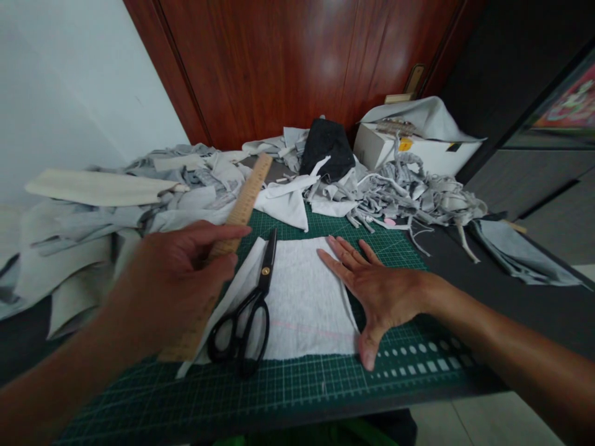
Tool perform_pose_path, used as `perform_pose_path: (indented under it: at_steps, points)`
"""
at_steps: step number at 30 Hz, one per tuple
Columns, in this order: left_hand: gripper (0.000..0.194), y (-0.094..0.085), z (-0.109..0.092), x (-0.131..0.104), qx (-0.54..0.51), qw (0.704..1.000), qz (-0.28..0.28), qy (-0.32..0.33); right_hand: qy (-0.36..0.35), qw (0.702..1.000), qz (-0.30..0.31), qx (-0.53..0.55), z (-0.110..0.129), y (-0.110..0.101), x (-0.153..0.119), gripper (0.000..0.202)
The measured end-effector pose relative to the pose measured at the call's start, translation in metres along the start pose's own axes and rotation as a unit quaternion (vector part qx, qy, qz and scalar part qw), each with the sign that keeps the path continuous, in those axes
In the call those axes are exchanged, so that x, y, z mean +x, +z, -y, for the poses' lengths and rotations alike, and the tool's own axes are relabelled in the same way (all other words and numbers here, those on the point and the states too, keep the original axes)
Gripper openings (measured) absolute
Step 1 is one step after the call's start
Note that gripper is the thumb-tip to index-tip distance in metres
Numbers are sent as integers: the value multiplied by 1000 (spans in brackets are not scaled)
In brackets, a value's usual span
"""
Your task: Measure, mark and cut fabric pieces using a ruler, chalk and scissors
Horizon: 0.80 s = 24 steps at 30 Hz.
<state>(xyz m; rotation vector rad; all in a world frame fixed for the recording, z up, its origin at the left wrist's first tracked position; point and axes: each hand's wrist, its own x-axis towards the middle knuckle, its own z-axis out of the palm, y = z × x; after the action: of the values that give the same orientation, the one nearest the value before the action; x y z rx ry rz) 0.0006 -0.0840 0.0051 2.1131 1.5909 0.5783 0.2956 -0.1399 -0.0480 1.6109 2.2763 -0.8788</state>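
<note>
A light grey piece of cloth (307, 297) lies on the green cutting mat (297, 387), with a faint pink line across its lower part. Black scissors (264, 275) rest on its left side, blades pointing away and closed. My left hand (174, 282) grips a wooden ruler (251, 189), which slants over the cloth's left edge. Spread over the cloth's right edge is my right hand (372, 285), its fingertips on the fabric and its thumb at the lower right corner. Nothing is held in it.
Piles of pale fabric scraps (186, 186) cover the left and back of the table. A black cloth (328, 148), tangled grey strips (395, 192) and a white box (400, 148) stand behind. Folded grey cloth (520, 251) lies at the right edge.
</note>
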Motion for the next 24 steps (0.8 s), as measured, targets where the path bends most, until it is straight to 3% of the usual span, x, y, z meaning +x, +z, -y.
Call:
perform_pose_path:
  at_steps: [3, 6, 9, 12, 17, 24]
  points:
    - [46, 32, -17, -9, -38, 988, 84, 123, -2, 1000, -3, -2, 0, 0, 0, 182]
    - [67, 64, -26, -11, 24, 973, 67, 221, 1, 1000, 2, -7, 2, -1, -1, 183]
    - [93, 83, -32, -12, 127, 958, 96, 238, 9, 1000, 6, -13, 4, -2, -2, 183]
    - [103, 88, -42, -16, 212, 942, 146, 217, 8, 1000, 2, -8, 3, -2, -1, 184]
    - [82, 90, -51, -21, 154, 941, 190, 233, -19, 1000, -14, -1, -2, 0, 0, 182]
    - [52, 92, -44, -5, 31, 945, 213, 246, -20, 1000, -6, 5, -4, 0, 0, 178]
